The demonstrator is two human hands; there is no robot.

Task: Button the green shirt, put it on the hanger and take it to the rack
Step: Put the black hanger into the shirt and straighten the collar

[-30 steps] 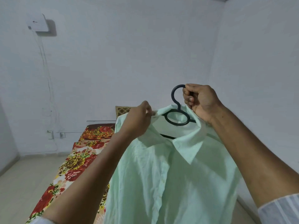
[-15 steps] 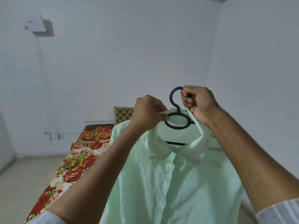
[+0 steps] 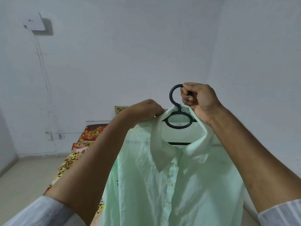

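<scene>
Far up and to the left of the left hand, a white box point(image 3: 33, 23) is fixed to the wall, with thin wires trailing down from it; there is a small mark on its face, too blurred to read. Below and left of that hand lies a mattress under a red-and-yellow floral sheet point(image 3: 78, 154); a patterned cushion point(image 3: 119, 109) peeks out just behind the knuckles. The left hand point(image 3: 145, 110) has its fingers curled, pinching the left side of the collar of the green shirt point(image 3: 159, 185); the shirt hangs in the air between the two forearms (front placket buttoned, as far as I can see), draped on a black hanger point(image 3: 178, 121). The right hand point(image 3: 197, 98) is closed in a fist round the hanger's hook, above the collar; no label inside the neck is legible.
</scene>
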